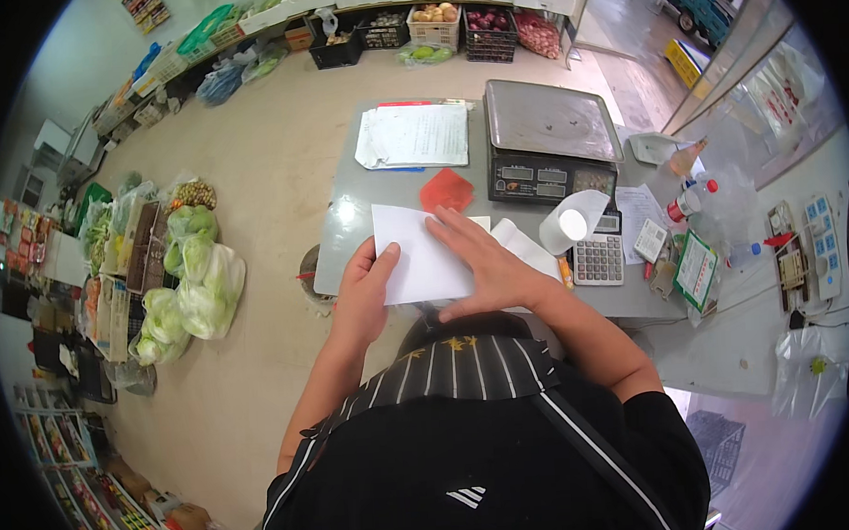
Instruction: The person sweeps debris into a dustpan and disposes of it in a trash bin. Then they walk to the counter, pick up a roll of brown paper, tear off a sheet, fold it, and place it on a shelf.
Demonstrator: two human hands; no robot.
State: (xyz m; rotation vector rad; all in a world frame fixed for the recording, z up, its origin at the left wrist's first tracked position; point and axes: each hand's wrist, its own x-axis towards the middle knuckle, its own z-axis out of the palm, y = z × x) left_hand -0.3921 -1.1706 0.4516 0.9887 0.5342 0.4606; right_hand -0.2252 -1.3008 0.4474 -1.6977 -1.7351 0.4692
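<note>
A sheet of white paper (421, 254) lies between my hands at the near edge of the grey table (344, 204). My left hand (366, 285) grips its left side, thumb on top and fingers underneath. Across its right part my right hand (492, 265) is spread, fingers apart, resting on the paper. Whether it is one sheet or several I cannot tell. Just beyond the paper sits a small red sheet (447, 190). More white paper (523, 250) lies to the right, partly hidden by my right hand.
A weighing scale (550, 139) stands at the back right, with a calculator (599, 257) and a white paper roll (564, 232) before it. A stack of written papers (413, 136) lies at the back left. Bagged cabbages (209, 288) stand on the floor at left.
</note>
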